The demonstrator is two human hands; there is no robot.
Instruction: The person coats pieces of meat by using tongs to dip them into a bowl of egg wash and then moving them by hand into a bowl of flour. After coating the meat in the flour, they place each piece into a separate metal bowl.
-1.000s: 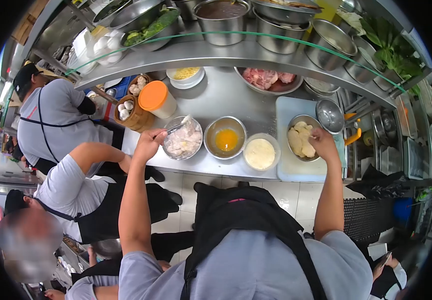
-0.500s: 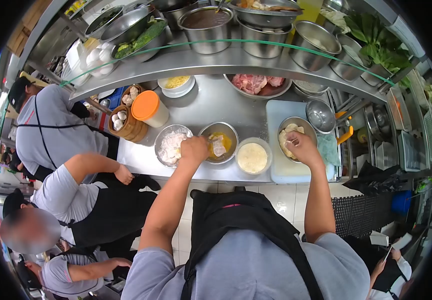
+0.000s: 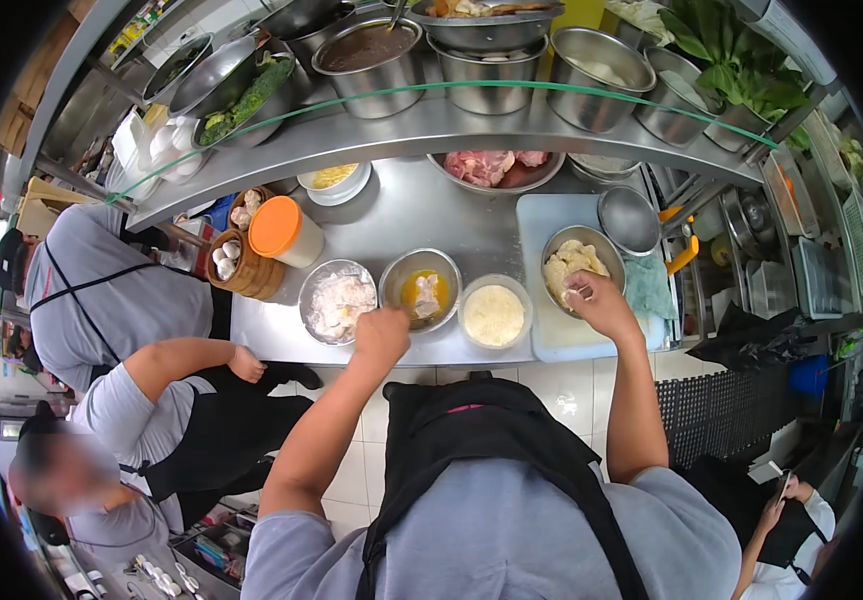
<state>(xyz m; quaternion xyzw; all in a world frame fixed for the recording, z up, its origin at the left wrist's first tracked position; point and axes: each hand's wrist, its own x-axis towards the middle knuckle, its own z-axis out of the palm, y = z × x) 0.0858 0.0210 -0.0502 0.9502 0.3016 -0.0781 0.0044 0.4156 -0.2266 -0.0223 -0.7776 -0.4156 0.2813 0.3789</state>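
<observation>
My left hand (image 3: 383, 338) is closed, knuckles up, at the near side between a metal bowl of white floury pieces (image 3: 340, 302) and a metal bowl of beaten egg (image 3: 421, 290). A pale coated piece (image 3: 427, 296) lies in the egg. What the left fingers hold, if anything, is hidden. My right hand (image 3: 600, 303) has its fingers curled together over the near rim of a metal bowl with crumb-coated pieces (image 3: 574, 263). I cannot see what is between them. A round tub of pale crumbs (image 3: 495, 312) stands between the egg bowl and the blue cutting board (image 3: 542, 343).
Behind are an orange-lidded tub (image 3: 277, 226), bamboo steamers (image 3: 252, 274), a bowl of raw meat (image 3: 482, 170) and an empty metal bowl (image 3: 630, 221). A shelf (image 3: 432, 135) with pots overhangs the counter. Co-workers (image 3: 142, 430) stand at the left.
My left hand has drawn back from the egg bowl's rim toward the counter's front edge. My right hand has pulled slightly nearer to me. The whole view has shifted a little.
</observation>
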